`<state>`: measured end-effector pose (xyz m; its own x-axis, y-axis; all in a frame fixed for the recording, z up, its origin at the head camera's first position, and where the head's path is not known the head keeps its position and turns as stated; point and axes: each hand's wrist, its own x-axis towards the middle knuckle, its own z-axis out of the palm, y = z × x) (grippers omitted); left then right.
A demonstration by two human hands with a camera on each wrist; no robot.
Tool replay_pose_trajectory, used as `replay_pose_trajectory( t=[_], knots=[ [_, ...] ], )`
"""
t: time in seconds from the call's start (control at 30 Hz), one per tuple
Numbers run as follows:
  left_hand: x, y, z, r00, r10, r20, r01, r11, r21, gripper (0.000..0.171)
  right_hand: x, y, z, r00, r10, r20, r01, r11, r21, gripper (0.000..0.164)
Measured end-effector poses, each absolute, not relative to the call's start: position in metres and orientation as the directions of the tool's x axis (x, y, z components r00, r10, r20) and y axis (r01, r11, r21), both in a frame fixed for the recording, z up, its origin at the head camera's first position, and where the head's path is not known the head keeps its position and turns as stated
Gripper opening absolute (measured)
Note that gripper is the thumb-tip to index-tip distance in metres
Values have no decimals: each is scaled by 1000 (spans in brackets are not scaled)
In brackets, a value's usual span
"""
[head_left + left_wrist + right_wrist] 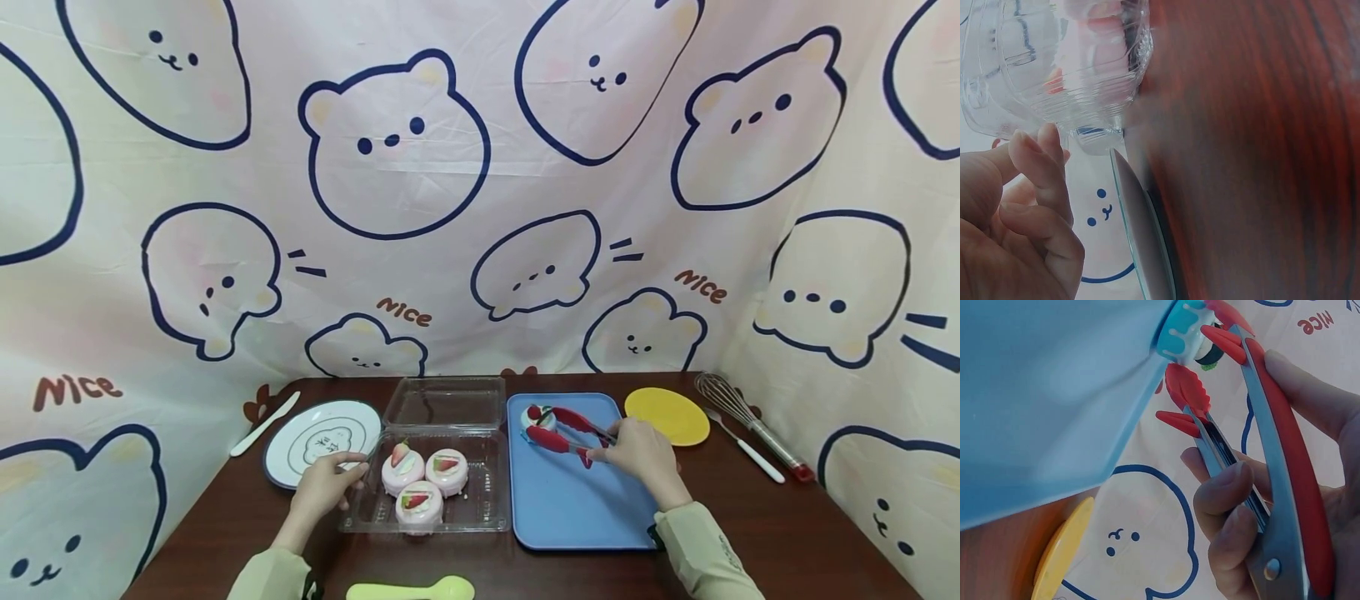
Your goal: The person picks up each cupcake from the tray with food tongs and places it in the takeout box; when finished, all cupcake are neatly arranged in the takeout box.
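Observation:
My left hand (pixel 324 492) is at the left rim of a hinged clear plastic container (pixel 487 500), thumb and forefinger pinching the edge. Three pink toy cakes (pixel 420 504) topped with strawberry pieces sit inside it; its lid (pixel 447 402) lies folded back. The right hand (pixel 641 454) grips red-and-silver tongs (pixel 1291 450), fingers wrapped about the handles. The tong heads are spread on either side of a small cake (pixel 1180 331) with blue icing drips and a dark-and-green topping. That cake stands at the back left of a blue tray (pixel 577 508).
Left of the container are a white plate (pixel 288 450) and a white knife (pixel 266 423). A light green spoon (pixel 408 590) lies at the front. To the tray's right are a yellow plate (pixel 667 417), a white-handled fork (pixel 750 454) and a whisk (pixel 753 425).

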<state>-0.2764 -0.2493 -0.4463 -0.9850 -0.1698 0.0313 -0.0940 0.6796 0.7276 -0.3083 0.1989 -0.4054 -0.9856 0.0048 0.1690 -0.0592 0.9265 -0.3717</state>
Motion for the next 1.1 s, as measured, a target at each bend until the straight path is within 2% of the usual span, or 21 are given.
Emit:
replay_pose_trajectory(
  t=[0.7, 1.1],
  knots=[
    [-276, -249, -447, -985, -169, 46, -83, 680, 729, 35, -306, 201, -411, -985, 11, 169, -54, 927, -372, 51],
    [-278, -250, -448, -984, -176, 41, -91, 678, 729, 35, -287, 204, -394, -981, 7, 192, -74, 909, -410, 63]
  ],
)
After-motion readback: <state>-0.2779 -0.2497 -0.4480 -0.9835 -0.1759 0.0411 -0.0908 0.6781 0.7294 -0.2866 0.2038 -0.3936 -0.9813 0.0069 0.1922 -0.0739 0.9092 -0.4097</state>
